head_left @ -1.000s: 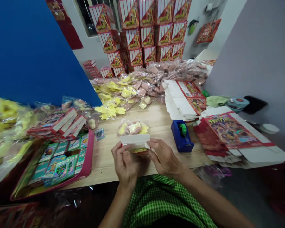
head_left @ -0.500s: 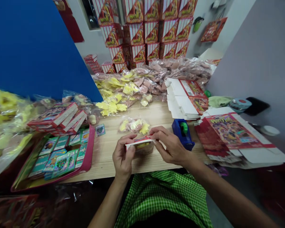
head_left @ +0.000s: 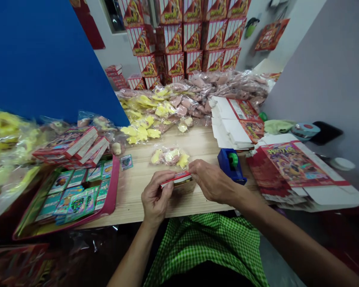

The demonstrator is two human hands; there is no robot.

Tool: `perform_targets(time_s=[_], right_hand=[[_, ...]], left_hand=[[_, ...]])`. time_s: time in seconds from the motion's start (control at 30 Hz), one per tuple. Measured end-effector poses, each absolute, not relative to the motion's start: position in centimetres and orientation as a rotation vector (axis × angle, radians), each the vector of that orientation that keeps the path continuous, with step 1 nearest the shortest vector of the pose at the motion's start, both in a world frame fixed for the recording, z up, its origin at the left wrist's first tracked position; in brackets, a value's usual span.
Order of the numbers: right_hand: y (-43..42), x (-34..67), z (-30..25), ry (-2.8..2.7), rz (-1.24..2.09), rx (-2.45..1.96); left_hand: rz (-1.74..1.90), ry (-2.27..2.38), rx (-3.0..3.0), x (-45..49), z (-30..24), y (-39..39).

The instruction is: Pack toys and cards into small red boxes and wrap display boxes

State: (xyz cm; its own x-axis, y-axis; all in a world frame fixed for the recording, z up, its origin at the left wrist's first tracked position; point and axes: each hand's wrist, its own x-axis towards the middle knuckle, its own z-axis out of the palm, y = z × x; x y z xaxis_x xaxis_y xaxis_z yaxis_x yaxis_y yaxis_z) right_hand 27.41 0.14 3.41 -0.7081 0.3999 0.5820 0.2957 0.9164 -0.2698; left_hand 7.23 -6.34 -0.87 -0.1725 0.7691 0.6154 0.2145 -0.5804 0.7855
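Note:
Between my hands, close to the table's front edge, is a small red and white cardboard box [head_left: 177, 178], seen from its narrow end. My left hand [head_left: 156, 195] grips its left side, thumb in front and fingers behind. At the right corner my right hand [head_left: 208, 179] pinches the edge of the box with closed fingers. What lies inside the box is mostly hidden. Just beyond it, clear plastic bags with small yellow and pinkish toys [head_left: 171, 156] lie on the wooden table [head_left: 134, 199]. A single card [head_left: 126, 162] rests flat to the left.
Left stands a pink-rimmed tray [head_left: 115, 187] of cards, with stacked red boxes [head_left: 77, 145] behind. Right are a blue tape dispenser [head_left: 235, 171] and flattened cartons [head_left: 299, 163]. Bagged toys [head_left: 179, 103] heap at the back, before stacked display boxes [head_left: 193, 36]. A blue panel [head_left: 48, 59] rises left.
The near flap of the box has tilted, so more of its red top shows. My right hand's fingers have curled in closer at the right corner. The bagged toys stay put.

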Motion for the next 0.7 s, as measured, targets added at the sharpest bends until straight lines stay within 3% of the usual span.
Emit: perform_targets(time_s=[0.2,0.47,0.6,0.7], right_hand=[[0.1,28.6,3.4,-2.585,0.126,-0.438],[0.0,28.6,2.9,-2.393,0.125,-0.41],[-1.1,32.7,4.1,-1.942,0.267,-1.14],[-2.2,36.1,3.9,-1.451,0.578,-1.821]], left_hand=[[1.578,1.015,2.194,4.4,0.1,-5.7],[1.432,1.13,2.735,4.3,1.5,-5.4],[1.629,1.235,2.613,6.5,1.4,-5.3],[1.718,1.242,2.49,8.7,1.0,-4.8]])
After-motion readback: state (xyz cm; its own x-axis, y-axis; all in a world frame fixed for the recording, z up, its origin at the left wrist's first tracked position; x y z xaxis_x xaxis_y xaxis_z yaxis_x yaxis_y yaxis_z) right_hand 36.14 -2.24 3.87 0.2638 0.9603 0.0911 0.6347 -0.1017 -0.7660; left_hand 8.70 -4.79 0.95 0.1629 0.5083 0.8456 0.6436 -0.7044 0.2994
